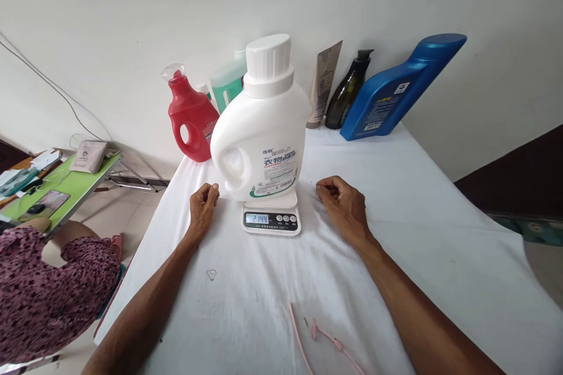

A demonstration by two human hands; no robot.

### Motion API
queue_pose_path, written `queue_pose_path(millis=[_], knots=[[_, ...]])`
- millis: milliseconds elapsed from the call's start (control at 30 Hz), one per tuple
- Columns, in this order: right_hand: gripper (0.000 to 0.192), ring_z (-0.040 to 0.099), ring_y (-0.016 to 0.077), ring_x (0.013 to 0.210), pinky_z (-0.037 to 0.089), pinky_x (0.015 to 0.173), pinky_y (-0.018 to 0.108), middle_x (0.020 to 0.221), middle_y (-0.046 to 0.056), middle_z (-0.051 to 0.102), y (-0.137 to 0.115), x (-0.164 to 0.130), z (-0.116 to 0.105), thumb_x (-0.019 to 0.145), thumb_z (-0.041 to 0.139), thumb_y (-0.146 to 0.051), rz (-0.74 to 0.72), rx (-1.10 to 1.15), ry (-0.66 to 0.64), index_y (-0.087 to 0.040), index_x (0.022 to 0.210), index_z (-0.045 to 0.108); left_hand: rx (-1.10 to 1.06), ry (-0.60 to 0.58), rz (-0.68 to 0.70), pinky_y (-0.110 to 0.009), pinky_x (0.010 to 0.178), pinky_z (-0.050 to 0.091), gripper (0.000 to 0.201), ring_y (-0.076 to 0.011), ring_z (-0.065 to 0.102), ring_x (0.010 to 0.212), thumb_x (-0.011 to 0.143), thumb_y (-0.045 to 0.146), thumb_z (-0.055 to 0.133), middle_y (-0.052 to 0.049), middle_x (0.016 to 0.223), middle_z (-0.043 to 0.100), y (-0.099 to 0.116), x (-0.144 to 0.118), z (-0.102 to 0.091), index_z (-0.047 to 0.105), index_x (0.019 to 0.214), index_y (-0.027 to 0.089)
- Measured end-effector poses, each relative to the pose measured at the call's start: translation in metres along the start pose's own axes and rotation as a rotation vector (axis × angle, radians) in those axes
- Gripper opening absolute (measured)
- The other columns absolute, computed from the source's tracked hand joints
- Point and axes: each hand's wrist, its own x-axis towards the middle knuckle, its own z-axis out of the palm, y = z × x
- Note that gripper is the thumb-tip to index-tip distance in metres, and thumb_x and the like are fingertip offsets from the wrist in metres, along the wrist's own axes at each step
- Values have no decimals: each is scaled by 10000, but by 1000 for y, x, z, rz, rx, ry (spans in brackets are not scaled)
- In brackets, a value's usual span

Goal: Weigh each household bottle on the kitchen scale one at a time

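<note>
A large white laundry liquid jug (264, 135) with a ribbed white cap stands upright on a small white kitchen scale (271, 221). The scale's display reads 2144. To the left of the scale my left hand (204, 208) rests on the cloth, fingers curled in and closed, apart from the jug. On the other side lies my right hand (345, 205), its fingers bent and closed, also touching neither jug nor scale. Nothing shows in either hand.
Behind the jug stand a red bottle (189, 114), a green bottle (229, 85), a beige tube (324, 85), a dark pump bottle (349, 94) and a blue bottle (396, 91). A pink cord (325, 334) lies at the front. At left, a person in patterned clothing (57, 293) sits by a green table (94, 179).
</note>
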Motion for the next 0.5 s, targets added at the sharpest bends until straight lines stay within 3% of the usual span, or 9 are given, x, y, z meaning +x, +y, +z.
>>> queue_pose_path(millis=[500], knots=[[199,632,218,742,523,761,355,847,67,750,4,1,3,794,562,-400,-47,-27,-3,-230,829,659,1,-8,-16,-293,589,294,496,-122,358,570,969,536,611,33,579,430,1,0,0,458,625,212]])
